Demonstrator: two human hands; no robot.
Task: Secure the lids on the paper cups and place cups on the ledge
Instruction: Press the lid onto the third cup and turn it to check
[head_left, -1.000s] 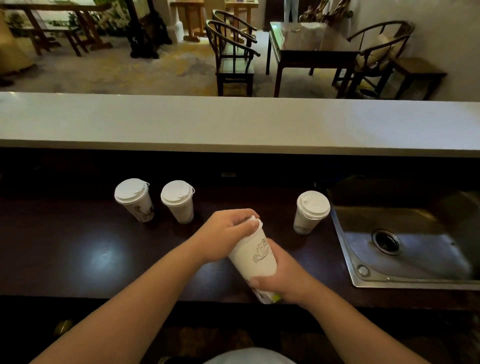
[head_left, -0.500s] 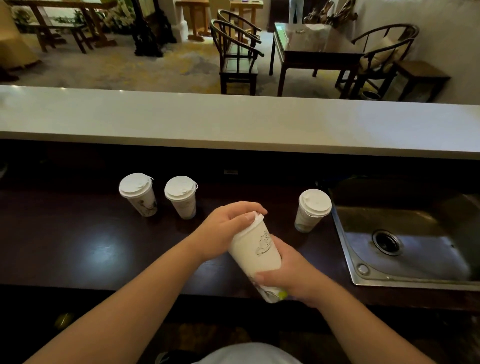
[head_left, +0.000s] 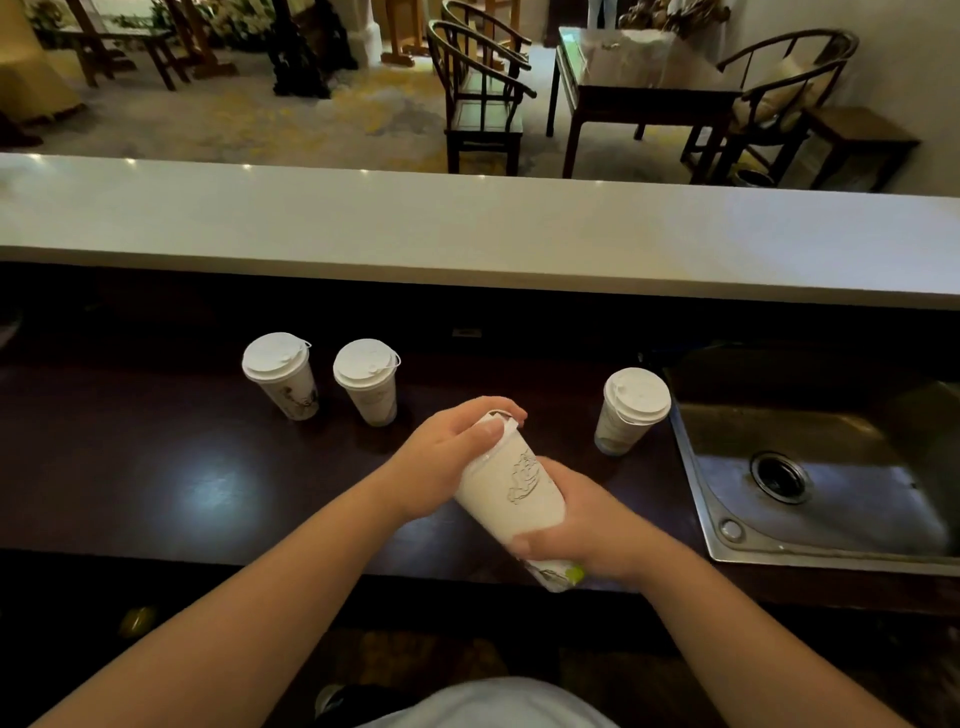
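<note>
- Both hands are closed on one paper cup (head_left: 511, 493), which is held tilted above the near edge of the dark tabletop (head_left: 156, 467), its top leaning away and to the left.
- A firm grip is kept by the right hand (head_left: 582, 525) around the lower part of the cup, thumb across the front.
- The left hand (head_left: 447, 457) is wrapped over the white lid (head_left: 493, 423) at the cup's top, fingers curled over the rim and thumb pressed on the lid's edge.
- The held cup is seen as white, with an outlined drawing on its side and a green mark near its base.
- Three more lidded paper cups are stood upright on the tabletop: a far-left cup (head_left: 280, 374), a second cup (head_left: 368, 379) just beside it, and a right cup (head_left: 631, 408) near the steel sink (head_left: 831, 483).
- Each standing cup is topped by a white lid; faint printed drawings are seen on their sides.
- The pale ledge (head_left: 467, 228) is seen behind the tabletop, with no cup on it.
</note>
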